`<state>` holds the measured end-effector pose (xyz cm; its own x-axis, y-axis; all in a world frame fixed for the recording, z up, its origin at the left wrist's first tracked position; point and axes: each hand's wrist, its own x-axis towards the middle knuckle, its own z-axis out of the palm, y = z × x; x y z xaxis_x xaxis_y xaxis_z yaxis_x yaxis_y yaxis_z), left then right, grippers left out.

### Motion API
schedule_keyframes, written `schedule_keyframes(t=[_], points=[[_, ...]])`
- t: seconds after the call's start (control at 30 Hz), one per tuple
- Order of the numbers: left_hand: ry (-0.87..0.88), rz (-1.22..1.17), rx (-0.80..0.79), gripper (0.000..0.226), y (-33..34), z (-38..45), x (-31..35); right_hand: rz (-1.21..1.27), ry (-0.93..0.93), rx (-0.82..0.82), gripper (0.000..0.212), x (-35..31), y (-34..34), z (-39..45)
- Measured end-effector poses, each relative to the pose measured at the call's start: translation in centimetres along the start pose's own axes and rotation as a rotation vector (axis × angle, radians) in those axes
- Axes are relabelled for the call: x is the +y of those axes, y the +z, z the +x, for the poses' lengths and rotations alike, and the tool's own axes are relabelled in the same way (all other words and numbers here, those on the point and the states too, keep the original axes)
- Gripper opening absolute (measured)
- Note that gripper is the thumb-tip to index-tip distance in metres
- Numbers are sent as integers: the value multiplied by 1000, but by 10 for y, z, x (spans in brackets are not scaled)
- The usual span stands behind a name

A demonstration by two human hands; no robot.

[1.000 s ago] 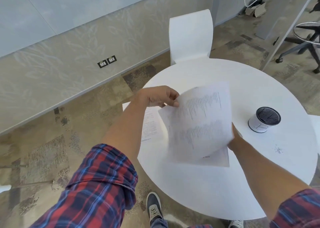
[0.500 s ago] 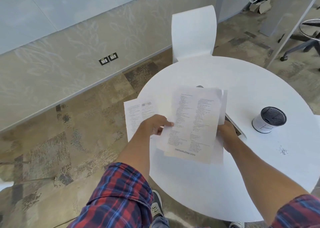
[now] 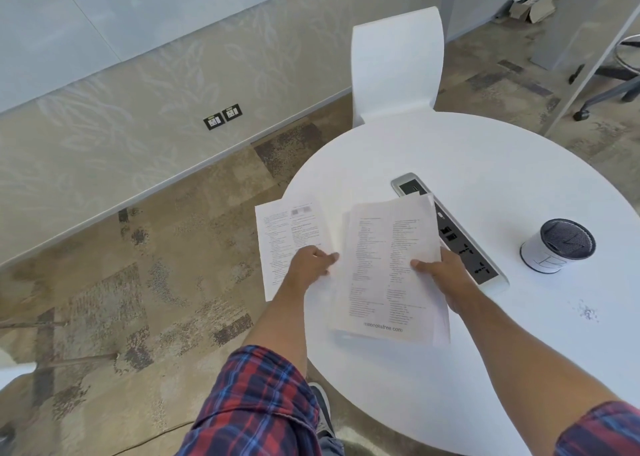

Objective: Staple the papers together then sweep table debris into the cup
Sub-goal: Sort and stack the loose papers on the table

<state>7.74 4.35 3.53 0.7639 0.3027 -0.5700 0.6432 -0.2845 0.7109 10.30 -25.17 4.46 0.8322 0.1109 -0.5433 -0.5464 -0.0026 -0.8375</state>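
Two forearms in rolled red-and-blue plaid sleeves [image 3: 256, 400] reach over the near edge of a round white worktop [image 3: 485, 165]. The right hand [image 3: 441, 272] has its grip closed on the right edge of a small stack of white printed papers [image 3: 388, 268], thumb on top, the stack lying over the worktop's near left part. The left hand [image 3: 311, 261] rests with fingers curled at the stack's left edge; whether it pinches the stack or only touches it I cannot tell. One separate printed sheet [image 3: 287, 237] overhangs the worktop's left rim beneath that hand. Just beyond the stack sits one grey power strip panel [image 3: 453, 234], partly covered by paper. To the right stands one white cup with a dark interior [image 3: 557, 244], and nearer, a small patch of dark debris [image 3: 587, 312]. One white chair [image 3: 398, 61] stands behind, on mottled brown carpet [image 3: 138, 282] beside a frosted glass wall.
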Motion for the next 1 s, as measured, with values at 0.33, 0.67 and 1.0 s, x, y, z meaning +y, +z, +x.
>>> schedule_keyframes(t=[0.33, 0.67, 1.0], points=[[-347, -75, 375, 15, -52, 2, -77, -54, -3, 21, 27, 4, -12, 10], [-320, -93, 440, 11, -49, 13, -73, -44, -15, 33, 31, 7, -17, 14], [-12, -574, 252, 23, -55, 19, -24, -93, 2, 43, 30, 8, -17, 15]])
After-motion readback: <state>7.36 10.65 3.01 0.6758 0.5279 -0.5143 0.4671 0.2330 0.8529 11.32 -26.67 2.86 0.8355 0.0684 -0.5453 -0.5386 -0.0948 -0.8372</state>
